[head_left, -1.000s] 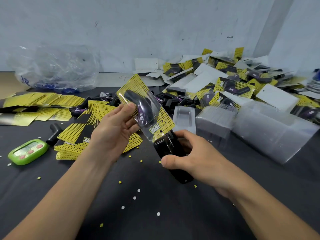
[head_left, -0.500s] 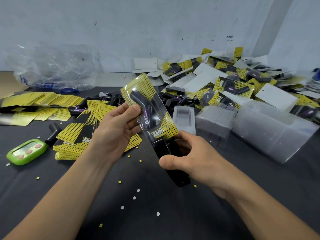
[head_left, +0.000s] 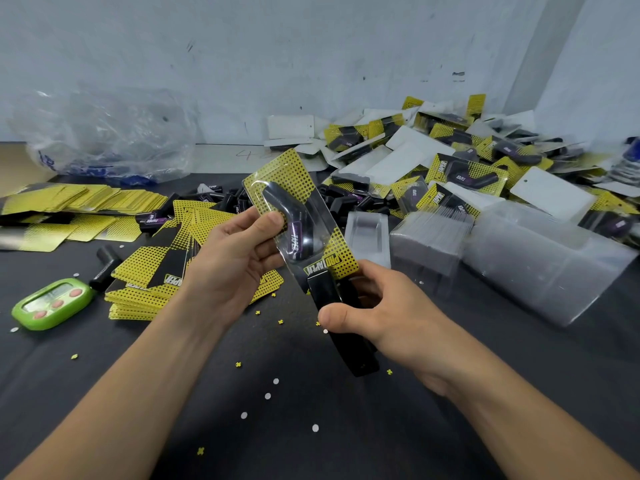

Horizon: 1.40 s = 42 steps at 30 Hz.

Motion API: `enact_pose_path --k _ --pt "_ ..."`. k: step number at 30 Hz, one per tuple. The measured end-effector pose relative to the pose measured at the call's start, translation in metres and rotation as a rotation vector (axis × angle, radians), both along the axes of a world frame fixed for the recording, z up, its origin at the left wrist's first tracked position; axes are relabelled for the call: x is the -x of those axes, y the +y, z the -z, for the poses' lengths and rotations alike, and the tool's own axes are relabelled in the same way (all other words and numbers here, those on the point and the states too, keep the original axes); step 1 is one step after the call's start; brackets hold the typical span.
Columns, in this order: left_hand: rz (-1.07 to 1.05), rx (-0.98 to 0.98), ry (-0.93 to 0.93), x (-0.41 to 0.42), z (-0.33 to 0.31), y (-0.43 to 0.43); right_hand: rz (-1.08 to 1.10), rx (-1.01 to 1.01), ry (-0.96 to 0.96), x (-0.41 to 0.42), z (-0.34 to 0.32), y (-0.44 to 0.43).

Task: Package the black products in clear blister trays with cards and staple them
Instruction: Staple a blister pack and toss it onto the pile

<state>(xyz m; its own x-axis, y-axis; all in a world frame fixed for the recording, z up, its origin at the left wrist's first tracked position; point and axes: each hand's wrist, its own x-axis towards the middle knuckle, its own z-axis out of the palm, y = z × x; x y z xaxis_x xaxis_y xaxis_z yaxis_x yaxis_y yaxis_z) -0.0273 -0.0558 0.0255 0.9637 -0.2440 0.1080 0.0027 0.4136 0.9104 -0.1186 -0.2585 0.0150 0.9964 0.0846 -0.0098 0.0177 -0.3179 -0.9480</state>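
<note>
Clerk: Pack (head_left: 301, 223), one: clear blister tray over a yellow dotted card, black product (head_left: 289, 216) seated in the bubble. Where is it?

Checker: Raised above the tabletop (head_left: 311, 427), tilted. The left hand (head_left: 235, 258) grips the pack's left edge, thumb on the bubble. The right hand (head_left: 374, 306), just below the pack, is wrapped round a black stapler (head_left: 353, 355) whose nose meets the pack's lower edge.

Clerk: Step?

Checker: Stapling, by my reading. Whether a staple is already in, I cannot tell. The next move calls for tray and card held flush in the stapler's mouth, clear of the bubble, then a firm squeeze.

Clerk: Containers?

Checker: Right of the pack, one empty clear tray (head_left: 367, 233). Beyond that, stacked clear trays (head_left: 433, 244), nested, nothing in them. Behind and right of the pack, a heap of finished packs (head_left: 467, 168), each with a black product inside, some showing white backs. Behind and left of the pack, a crumpled plastic bag (head_left: 104, 133), contents not legible.

Clerk: Loose stock?

Checker: Behind the pack, loose black products (head_left: 228, 199). Below and left of the pack, a fanned stack of yellow cards (head_left: 149, 271). Farther left, a green timer (head_left: 52, 303).
</note>
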Motion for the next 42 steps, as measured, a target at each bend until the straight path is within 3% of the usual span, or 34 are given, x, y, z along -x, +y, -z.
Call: enact_pose_path --k 18,34,37,42 --pt "-0.004 -0.007 -0.009 0.001 0.0 -0.001 0.03 0.008 -0.013 0.001 0.0 0.003" --pt "0.029 -0.003 -0.02 0.001 0.0 0.0 0.196 -0.14 -0.007 0.002 0.0 0.022" --pt "0.001 0.016 0.001 -0.001 0.001 0.0 0.137 -0.093 0.003 0.001 -0.002 0.02" --pt "-0.143 -0.013 0.13 -0.004 0.005 -0.005 -0.143 -0.033 0.285 0.001 -0.011 0.001"
